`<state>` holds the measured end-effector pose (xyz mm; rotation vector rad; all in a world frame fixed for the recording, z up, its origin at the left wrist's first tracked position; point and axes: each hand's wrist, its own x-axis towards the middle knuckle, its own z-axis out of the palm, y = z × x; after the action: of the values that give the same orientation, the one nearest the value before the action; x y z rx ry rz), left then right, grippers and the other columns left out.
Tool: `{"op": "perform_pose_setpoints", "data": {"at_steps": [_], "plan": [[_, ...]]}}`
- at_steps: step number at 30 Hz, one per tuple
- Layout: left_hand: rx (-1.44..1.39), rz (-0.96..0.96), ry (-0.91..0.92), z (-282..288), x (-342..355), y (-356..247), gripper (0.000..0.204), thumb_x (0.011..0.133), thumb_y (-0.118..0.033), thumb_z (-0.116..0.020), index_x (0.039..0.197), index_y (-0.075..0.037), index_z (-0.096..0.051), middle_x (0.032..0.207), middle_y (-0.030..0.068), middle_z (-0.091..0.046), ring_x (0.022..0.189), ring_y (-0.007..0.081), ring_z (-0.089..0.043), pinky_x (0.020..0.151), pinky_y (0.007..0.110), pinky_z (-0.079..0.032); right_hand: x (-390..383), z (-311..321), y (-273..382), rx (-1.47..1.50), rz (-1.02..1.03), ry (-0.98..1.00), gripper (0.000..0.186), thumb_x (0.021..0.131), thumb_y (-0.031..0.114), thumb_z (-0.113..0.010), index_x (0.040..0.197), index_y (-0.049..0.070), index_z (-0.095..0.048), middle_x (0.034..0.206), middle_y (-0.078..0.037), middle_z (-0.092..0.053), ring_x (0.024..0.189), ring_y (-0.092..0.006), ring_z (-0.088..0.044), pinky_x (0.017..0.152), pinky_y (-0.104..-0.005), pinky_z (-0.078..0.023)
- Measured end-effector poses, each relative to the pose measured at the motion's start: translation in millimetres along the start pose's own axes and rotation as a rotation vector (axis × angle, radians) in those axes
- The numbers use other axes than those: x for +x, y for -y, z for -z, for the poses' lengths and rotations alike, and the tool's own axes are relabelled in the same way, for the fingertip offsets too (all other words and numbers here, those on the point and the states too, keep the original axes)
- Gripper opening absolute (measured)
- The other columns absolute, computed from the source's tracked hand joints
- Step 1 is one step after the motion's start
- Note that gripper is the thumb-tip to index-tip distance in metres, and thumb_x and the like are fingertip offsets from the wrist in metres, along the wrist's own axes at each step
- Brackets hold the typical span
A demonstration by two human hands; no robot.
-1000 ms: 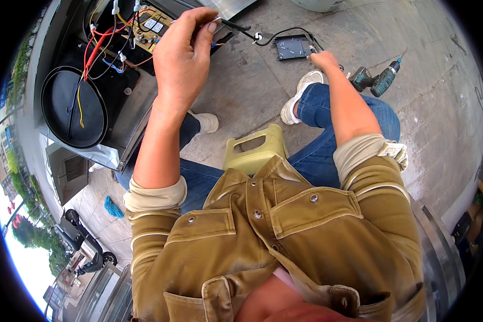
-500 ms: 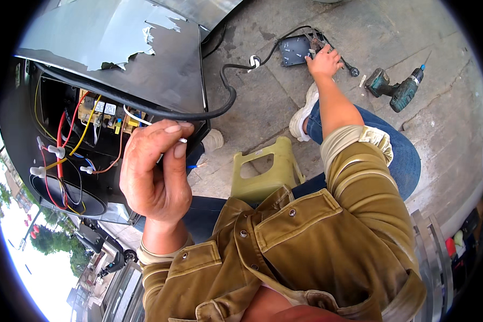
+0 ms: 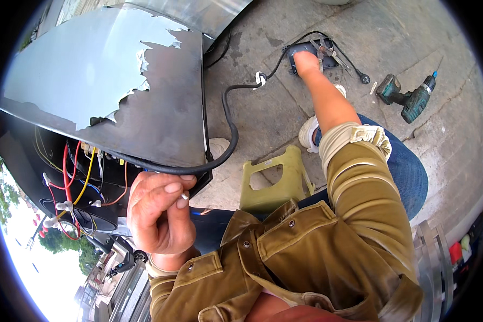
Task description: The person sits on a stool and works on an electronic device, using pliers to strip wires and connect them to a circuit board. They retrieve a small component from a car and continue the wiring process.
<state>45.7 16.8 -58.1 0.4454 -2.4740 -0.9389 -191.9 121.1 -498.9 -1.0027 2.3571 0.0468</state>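
Observation:
My left hand (image 3: 158, 209) is closed in a pinch on a small white wire end (image 3: 184, 196), just below the lower edge of a dark metal cabinet (image 3: 166, 107) with torn light-blue film. A thick black cable (image 3: 231, 129) runs from beside that hand across the floor. Behind it, red, yellow and blue wires (image 3: 68, 174) hang in the cabinet's open compartment. My right hand (image 3: 307, 63) reaches down at a black tray (image 3: 296, 48) holding metal tools (image 3: 333, 53) and small pieces; its fingers are blurred and hidden, so I cannot tell what it holds.
A cordless drill (image 3: 413, 102) lies on the paving at the right, near a black plug (image 3: 365, 78). A yellow-green plastic stool (image 3: 252, 193) stands between my legs. A scooter (image 3: 126, 257) is at the lower left, and steel railings (image 3: 432, 257) are at the lower right.
My view has swung, bringing more of the cabinet's panel into sight. My left hand has come down toward me from above, still pinching the wire. My right hand has reached further into the tray.

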Motion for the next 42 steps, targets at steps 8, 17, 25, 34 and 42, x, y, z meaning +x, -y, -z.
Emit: {"op": "perform_pose_setpoints", "data": {"at_steps": [8,17,25,34,42], "plan": [[-0.009,-0.024,0.003,0.2,-0.8,0.2,0.019,0.077,0.011,-0.059,0.094,0.004,-0.058,0.076,0.0158,-0.066,0.067,0.0226,-0.063,0.06,0.031,-0.048,-10.1,-1.1,-2.5,0.032,0.057,-0.189,0.019,0.083,0.006,-0.056,0.097,0.006,-0.069,0.1,-0.016,-0.067,0.088,-0.0325,-0.068,0.074,-0.0412,-0.056],[-0.172,0.065,-0.151,-3.8,-6.1,-5.1,0.015,0.08,0.011,-0.064,0.092,0.002,-0.064,0.087,0.0103,-0.067,0.079,0.02,-0.064,0.073,0.029,-0.05,-92.8,86.7,26.2,0.728,-0.045,-0.926,0.011,0.08,0.011,-0.066,0.09,0.008,-0.07,0.089,-0.011,-0.065,0.076,-0.0276,-0.064,0.07,-0.0363,-0.052],[-0.093,-0.035,-0.247,2.0,-4.9,-3.3,0.011,0.089,-0.001,-0.063,0.099,-0.001,-0.064,0.085,0.0052,-0.065,0.078,0.0107,-0.062,0.069,0.024,-0.049,-240.9,292.8,107.1,1.793,0.659,-0.763,0.01,0.088,0.003,-0.066,0.097,-0.002,-0.067,0.081,-0.007,-0.068,0.071,-0.0115,-0.063,0.062,-0.022,-0.047],[-0.167,-0.031,-0.304,2.4,-9.9,-2.7,0.009,0.087,-0.003,-0.063,0.096,-0.001,-0.062,0.084,0.0095,-0.065,0.075,0.0181,-0.063,0.066,0.03,-0.05,-305.7,318.3,163.3,1.422,0.718,-0.356,0.012,0.088,0.001,-0.064,0.098,-0.003,-0.067,0.082,-0.004,-0.067,0.071,-0.0074,-0.061,0.065,-0.0206,-0.05],[-0.289,-0.016,-0.329,0.9,-12.2,-3.4,0.025,0.085,-0.003,-0.062,0.109,-0.006,-0.055,0.086,0.0131,-0.065,0.078,0.028,-0.065,0.068,0.036,-0.051,-302.2,318.8,171.6,1.264,0.668,-0.421,0.012,0.086,0.0,-0.065,0.097,-0.004,-0.066,0.082,-0.004,-0.067,0.072,-0.0067,-0.061,0.065,-0.0219,-0.052]]}}
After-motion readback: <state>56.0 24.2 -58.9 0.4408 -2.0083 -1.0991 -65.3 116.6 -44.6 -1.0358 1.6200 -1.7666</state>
